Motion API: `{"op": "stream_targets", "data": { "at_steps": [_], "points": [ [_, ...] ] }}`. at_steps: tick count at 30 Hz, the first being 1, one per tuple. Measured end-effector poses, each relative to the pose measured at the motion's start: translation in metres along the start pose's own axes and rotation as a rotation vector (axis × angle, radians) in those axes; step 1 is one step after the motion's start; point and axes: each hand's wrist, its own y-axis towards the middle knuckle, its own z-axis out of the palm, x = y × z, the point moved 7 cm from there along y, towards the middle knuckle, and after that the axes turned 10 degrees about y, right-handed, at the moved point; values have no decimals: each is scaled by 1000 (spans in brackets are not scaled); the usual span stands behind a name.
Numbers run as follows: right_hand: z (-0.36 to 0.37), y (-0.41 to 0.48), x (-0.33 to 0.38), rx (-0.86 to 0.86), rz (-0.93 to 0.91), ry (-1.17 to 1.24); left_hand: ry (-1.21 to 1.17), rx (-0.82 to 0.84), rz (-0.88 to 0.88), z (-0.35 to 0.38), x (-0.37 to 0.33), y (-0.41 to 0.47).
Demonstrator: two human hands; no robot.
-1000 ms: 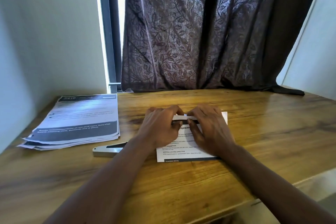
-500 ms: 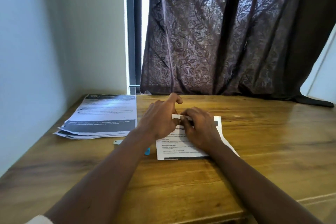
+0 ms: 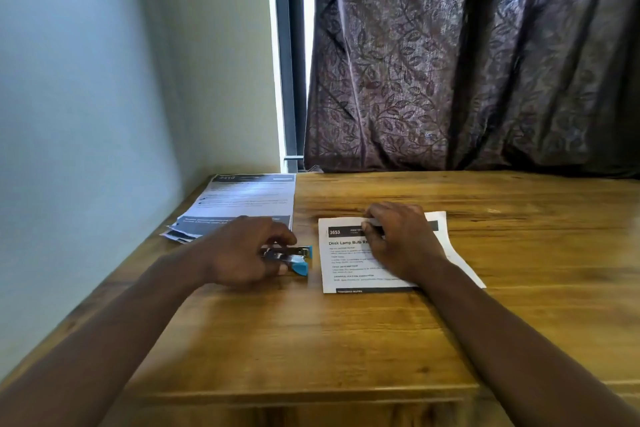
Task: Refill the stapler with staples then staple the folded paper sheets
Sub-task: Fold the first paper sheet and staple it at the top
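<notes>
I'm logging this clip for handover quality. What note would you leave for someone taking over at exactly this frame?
Left hand: grips the silver-and-blue stapler, down at the table just left of the folded paper sheets.
Right hand: rests on the folded paper sheets, fingertips curled at their top edge; whether it pinches anything is unclear.
A stack of printed sheets lies at the far left by the wall.
Done: sheets are folded and lying flat.
Left: no staple shows in the sheets, and the stapler's load cannot be seen. Check it, refill if needed, then staple.
</notes>
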Motion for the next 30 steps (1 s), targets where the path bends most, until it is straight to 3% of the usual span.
{"op": "stream_targets", "data": {
  "at_steps": [5,9,11,17,26,30],
  "points": [
    [-2,-1,2,4,-2,3,-88,-141,-28,-2,14,5],
    [-2,0,8,3,-43,-33,-617,-289,-41,-23,19,20],
    [-1,1,12,12,-59,-37,-772,-345,-45,-31,17,33],
    [1,3,8,41,-42,8,-1429,-372,-120,-2,15,70],
    [4,5,0,-16,-25,76,-1613,-338,-206,19,26,74],
    [3,3,-1,0,-12,83,-1641,-320,-166,21,22,80]
  ]
}}
